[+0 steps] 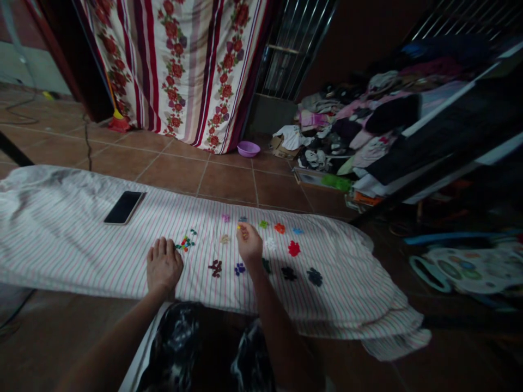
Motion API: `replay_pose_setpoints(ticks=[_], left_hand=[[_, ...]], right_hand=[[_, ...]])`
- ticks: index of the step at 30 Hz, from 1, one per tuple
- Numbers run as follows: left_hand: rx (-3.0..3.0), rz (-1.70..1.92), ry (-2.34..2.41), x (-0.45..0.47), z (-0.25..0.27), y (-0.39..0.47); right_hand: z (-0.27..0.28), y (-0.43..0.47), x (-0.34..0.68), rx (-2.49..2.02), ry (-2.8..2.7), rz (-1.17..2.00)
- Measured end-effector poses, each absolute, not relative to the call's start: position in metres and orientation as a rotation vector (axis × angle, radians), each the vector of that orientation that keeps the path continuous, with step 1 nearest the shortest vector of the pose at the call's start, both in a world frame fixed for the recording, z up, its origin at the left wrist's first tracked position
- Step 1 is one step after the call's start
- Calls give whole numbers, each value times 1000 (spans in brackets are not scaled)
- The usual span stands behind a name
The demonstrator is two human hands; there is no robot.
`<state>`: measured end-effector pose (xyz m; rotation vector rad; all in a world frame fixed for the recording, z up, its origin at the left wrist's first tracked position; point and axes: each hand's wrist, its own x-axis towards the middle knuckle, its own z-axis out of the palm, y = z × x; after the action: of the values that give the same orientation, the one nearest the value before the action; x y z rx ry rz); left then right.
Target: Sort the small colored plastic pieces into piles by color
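Note:
My left hand [164,265] lies on the striped cloth [102,256] with its fingers laid out, holding nothing. Just right of its fingertips is a mixed heap of small coloured pieces [186,243], green, red and orange among them. Out over the sorted heaps, my right hand [250,244] is closed in a pinch on a small yellow piece [239,227]. Around it are single-colour heaps: beige pieces [224,238], white pieces [270,243], red pieces [293,249], orange pieces [279,228] and dark brown pieces [215,268]. My right wrist partly covers a dark green heap [266,265].
A phone [124,207] lies on the cloth to the left. Nearer me are blue-violet pieces [239,269], black pieces [289,273] and dark grey pieces [314,276]. Beyond the cloth, a purple basin [248,148] stands on the tiled floor by a flowered curtain [175,71].

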<state>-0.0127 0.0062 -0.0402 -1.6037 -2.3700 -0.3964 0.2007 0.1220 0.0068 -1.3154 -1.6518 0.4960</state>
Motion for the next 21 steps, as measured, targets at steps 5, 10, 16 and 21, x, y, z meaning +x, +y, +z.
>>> replay_pose_setpoints(ticks=[5, 10, 16, 21], left_hand=[[-1587, -394, -2379, -13, -41, 7], [-1595, -391, -2364, -12, -40, 7], [-1575, -379, -2385, -11, -41, 7], [-1585, -354, -2380, -12, -41, 7]], right_hand=[[14, 154, 235, -1355, -1565, 407], [-13, 152, 259, -1374, -1735, 149], [-30, 154, 261, -1363, -1858, 93], [-42, 156, 259, -1372, -1858, 103]])
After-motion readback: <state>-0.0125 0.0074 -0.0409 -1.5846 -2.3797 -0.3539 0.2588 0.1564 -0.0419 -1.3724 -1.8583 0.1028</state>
